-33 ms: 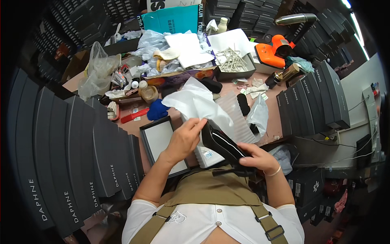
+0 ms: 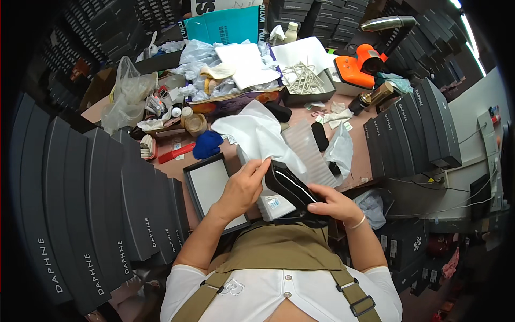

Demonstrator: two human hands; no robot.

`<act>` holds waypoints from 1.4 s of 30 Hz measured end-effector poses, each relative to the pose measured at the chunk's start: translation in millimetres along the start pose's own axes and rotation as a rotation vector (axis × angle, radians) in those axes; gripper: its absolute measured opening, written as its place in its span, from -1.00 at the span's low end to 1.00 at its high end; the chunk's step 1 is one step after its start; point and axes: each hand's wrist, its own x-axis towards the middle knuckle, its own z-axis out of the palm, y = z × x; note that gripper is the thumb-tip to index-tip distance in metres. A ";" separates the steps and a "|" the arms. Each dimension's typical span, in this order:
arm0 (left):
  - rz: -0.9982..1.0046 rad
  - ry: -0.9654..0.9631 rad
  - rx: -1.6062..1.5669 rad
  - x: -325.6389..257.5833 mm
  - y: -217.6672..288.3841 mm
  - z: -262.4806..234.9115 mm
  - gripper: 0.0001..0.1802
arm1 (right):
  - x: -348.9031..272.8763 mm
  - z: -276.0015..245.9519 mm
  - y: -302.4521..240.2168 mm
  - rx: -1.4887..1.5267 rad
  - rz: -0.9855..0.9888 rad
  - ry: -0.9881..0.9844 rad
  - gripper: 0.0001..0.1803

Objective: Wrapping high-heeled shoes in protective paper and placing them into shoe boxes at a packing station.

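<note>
A glossy black shoe (image 2: 289, 185) is held in front of my apron between both hands, tilted down toward the right. My left hand (image 2: 241, 189) pinches its far upper end with thumb and fingers. The nearer end lies in my right hand (image 2: 338, 206), thumb on top and the other fingers partly hidden behind it. White tissue paper (image 2: 256, 131) lies just beyond the shoe, beside a ribbed translucent packing sheet (image 2: 304, 144). Left of my left hand rests an open dark shoebox part (image 2: 189, 182) with a white inside.
Dark shoeboxes (image 2: 137, 198) stand in rows at left, with another row (image 2: 410, 126) at right. Farther back are a box of white sticks (image 2: 308, 96), an orange device (image 2: 357, 70), a jar (image 2: 196, 124), a blue cloth (image 2: 208, 145) and a red-handled tool (image 2: 176, 153).
The shoe's near end and my right hand have shifted slightly left, and the shoe has turned a little. My left hand stays on the far end.
</note>
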 end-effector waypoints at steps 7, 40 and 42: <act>-0.230 0.146 -0.052 -21.0 -4.6 -7.3 -0.61 | 24.9 17.8 60.9 0.668 0.018 0.140 -0.39; -0.161 0.552 -0.273 -30.4 9.1 32.8 -0.74 | 88.7 69.0 83.0 0.566 -0.207 0.239 -0.54; -0.131 0.480 -0.242 -27.0 10.9 32.2 -0.73 | 86.7 56.2 82.5 -0.072 -0.156 0.347 -0.55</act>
